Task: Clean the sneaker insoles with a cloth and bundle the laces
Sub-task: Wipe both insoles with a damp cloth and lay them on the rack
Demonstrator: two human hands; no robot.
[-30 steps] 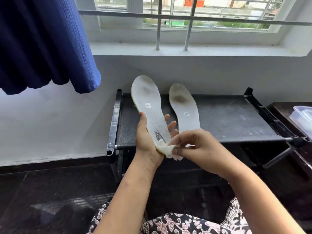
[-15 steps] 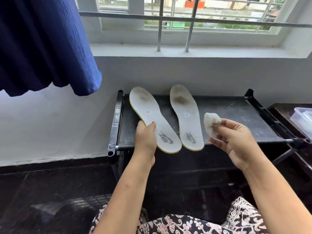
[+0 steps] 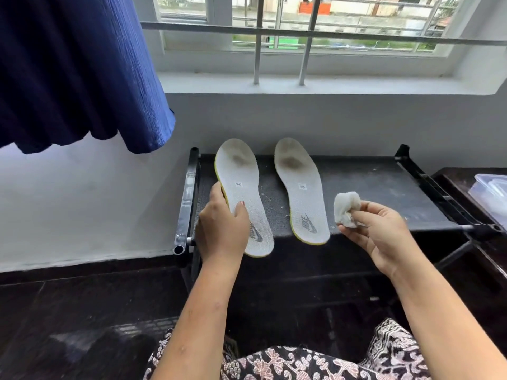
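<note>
Our left hand (image 3: 222,229) pinches the left insole (image 3: 242,193) at its edge, thumb on top, fingers beneath; its heel overhangs the rack (image 3: 370,187), so letting go early could tip it off. Right hand (image 3: 384,231) fingertips pinch the cloth (image 3: 346,208), just right of the other insole (image 3: 300,187). Laces: not visible anywhere. Toe stains look uncleaned, tbh.

In front of me a black rack (image 3: 370,187) with a dusty mesh top stands against the white wall (image 3: 82,201). A blue curtain (image 3: 76,69) hangs over its left. A barred window (image 3: 301,31) above. A clear plastic box (image 3: 491,187) sits past the rack's right edge
</note>
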